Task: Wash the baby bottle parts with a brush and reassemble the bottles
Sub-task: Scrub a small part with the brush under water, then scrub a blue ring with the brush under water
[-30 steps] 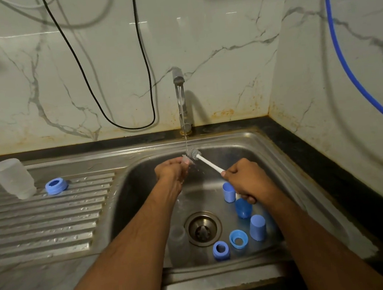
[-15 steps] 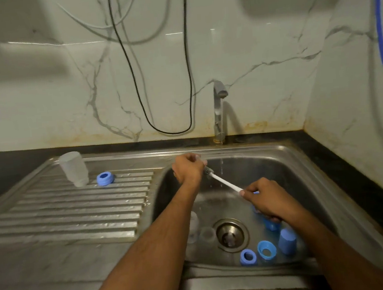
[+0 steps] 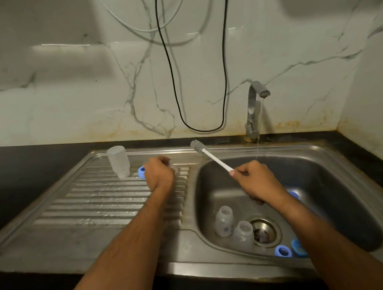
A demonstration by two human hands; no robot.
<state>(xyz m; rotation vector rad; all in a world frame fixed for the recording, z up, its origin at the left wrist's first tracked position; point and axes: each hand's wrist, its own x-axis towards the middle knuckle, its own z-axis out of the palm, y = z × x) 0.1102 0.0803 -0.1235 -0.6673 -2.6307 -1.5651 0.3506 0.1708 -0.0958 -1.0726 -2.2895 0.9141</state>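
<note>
Bottles [image 3: 223,221] lie in the sink [image 3: 329,173], two clear ones beside the drain [image 3: 263,231], with blue rings [image 3: 282,251] near the front wall. Water runs from the tap [image 3: 255,99] at the back. On the drainboard [image 3: 93,201] one washed bottle [image 3: 118,161] stands upside down with a blue ring [image 3: 141,171] just beside it.

My left hand [image 3: 159,173] hovers over the drainboard by that ring, fingers curled round a small clear part [image 3: 172,166], probably a teat, though it is mostly hidden. My right hand [image 3: 257,180] grips the brush [image 3: 210,156] by its handle, bristles up and over the sink's rim.

I judge the step to be setting this part down to dry. I should place it on the ridges next to the ring, stable, then reach back for a bottle.
</note>
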